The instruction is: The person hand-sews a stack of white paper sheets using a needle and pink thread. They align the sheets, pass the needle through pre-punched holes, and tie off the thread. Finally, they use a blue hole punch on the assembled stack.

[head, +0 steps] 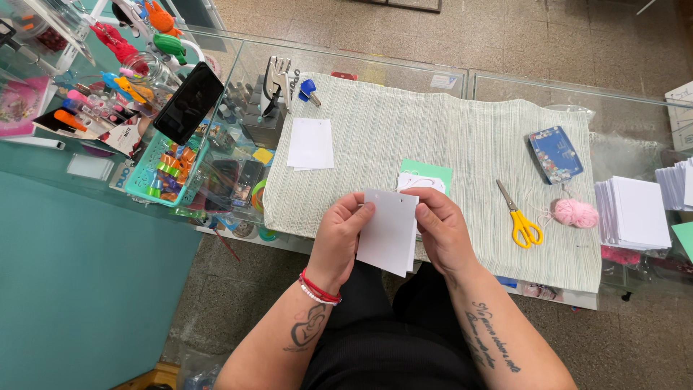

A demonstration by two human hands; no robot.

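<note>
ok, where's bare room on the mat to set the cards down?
Bare mat between the white sheet and the blue case, and left of the scissors. Crowded: the teal basket side and the card stacks at right.

Tattooed forearms, red-and-white bracelets [318, 290], black clothing [382, 339]

We see a glass counter [447, 76] with a pale green ribbed mat [433, 144] spread directly on it. Beside the mat stands a teal basket [148, 180], and a stack of white cards [635, 213] lies opposite.

We see white card stack [677, 184] at 3 o'clock cut by frame edge; our right hand [442, 230] hides cards' [390, 231] right edge.
</note>
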